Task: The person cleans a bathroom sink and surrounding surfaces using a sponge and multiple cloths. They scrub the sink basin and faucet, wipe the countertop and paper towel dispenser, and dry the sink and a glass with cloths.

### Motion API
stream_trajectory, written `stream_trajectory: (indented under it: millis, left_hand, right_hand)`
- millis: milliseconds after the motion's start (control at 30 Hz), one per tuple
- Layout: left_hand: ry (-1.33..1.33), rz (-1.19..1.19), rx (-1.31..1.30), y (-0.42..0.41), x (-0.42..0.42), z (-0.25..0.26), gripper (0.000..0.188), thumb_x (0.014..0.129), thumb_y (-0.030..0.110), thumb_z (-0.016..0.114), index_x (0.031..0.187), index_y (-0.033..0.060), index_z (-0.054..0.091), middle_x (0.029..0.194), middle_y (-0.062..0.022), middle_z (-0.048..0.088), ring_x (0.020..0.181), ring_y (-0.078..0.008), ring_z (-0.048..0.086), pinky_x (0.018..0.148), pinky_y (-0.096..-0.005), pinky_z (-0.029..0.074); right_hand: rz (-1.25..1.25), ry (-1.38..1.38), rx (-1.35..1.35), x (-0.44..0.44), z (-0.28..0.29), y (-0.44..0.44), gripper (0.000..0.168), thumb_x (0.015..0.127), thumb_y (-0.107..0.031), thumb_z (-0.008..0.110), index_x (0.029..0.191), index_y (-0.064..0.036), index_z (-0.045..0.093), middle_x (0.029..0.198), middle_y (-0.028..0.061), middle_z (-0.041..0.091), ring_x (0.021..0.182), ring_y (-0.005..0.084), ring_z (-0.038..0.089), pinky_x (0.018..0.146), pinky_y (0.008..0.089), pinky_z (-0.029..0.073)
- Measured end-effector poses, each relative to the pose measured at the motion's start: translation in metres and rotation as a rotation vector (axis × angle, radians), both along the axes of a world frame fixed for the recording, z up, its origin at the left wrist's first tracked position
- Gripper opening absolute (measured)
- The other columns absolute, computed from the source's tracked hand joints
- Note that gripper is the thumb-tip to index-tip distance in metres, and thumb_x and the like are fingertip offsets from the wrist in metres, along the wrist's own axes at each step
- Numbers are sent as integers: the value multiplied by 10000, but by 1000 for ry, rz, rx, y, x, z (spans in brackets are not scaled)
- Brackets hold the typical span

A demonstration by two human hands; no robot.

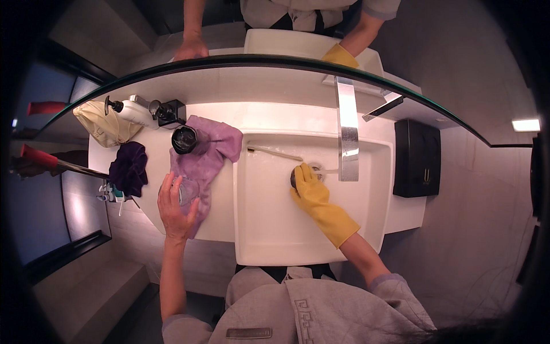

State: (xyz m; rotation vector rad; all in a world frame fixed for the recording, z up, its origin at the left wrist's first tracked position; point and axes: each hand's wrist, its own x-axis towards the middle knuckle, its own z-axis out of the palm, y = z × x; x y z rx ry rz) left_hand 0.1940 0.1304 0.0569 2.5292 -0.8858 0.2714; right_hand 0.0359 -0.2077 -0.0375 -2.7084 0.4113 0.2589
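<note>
In a white rectangular sink (275,232), my right hand (312,193) wears a yellow rubber glove. Its fingers close over a dark round object (293,178), mostly hidden, beside the drain (317,168). A thin stream of water (330,172) runs from the metal faucet (348,129). My bare left hand (176,210) is at a clear glass (189,193) on a purple towel (210,150), fingers spread around its near-left side; whether they grip it is unclear. A black cup (184,140) stands farther back on that towel.
A thin brush (275,153) lies in the sink. Pump bottles (139,114) and a pale cloth bag (105,124) stand at the back left, near a dark purple cloth (130,168) and a red-handled pole (39,159). A black box (417,157) sits right. A mirror edge (275,62) crosses above.
</note>
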Motion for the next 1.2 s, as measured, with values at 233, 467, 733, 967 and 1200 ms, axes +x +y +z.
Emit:
stream_trajectory:
  millis: [233, 467, 733, 967, 1200]
  left_hand:
    - [-25, -159, -238, -40, -35, -10, 345, 794, 29, 705, 1131, 30, 632, 1235, -146, 609, 1123, -328, 600, 932, -421, 491]
    - [1032, -58, -570, -223, -110, -97, 332, 914, 112, 649, 1235, 53, 589, 1041, -109, 643, 884, -167, 650, 669, -266, 546]
    - [1502, 36, -607, -246, -141, -144, 277, 894, 177, 687, 1110, 12, 637, 828, -67, 677, 695, -118, 631, 549, -252, 498]
    - [1235, -91, -453, -245, -172, -144, 220, 848, 185, 722, 975, 10, 684, 695, -101, 667, 582, -173, 634, 581, -315, 506]
    - [1469, -88, -491, -245, -163, -132, 236, 918, 188, 671, 1002, -32, 680, 711, -45, 657, 613, -84, 584, 558, -265, 502]
  right_hand:
    - [-315, 156, 148, 10, 3, -22, 494, 895, -201, 610, 1328, -49, 428, 1244, 149, 544, 1043, 391, 574, 835, 430, 517]
    - [-772, -190, 584, -24, -70, -47, 465, 959, -352, 601, 1309, -65, 497, 1059, 97, 618, 874, 244, 603, 778, 335, 495]
    - [-317, -35, 291, -51, 22, -47, 690, 821, -365, 732, 1371, -69, 440, 1126, 165, 622, 985, 325, 617, 817, 392, 499]
    - [-66, 113, 229, -76, 46, -37, 840, 662, -248, 820, 1392, -95, 434, 1264, 149, 575, 1017, 395, 616, 805, 448, 526]
    - [-76, 205, 280, -74, 29, -42, 915, 618, -236, 849, 1411, -98, 415, 1273, 182, 552, 1137, 394, 556, 869, 456, 512]
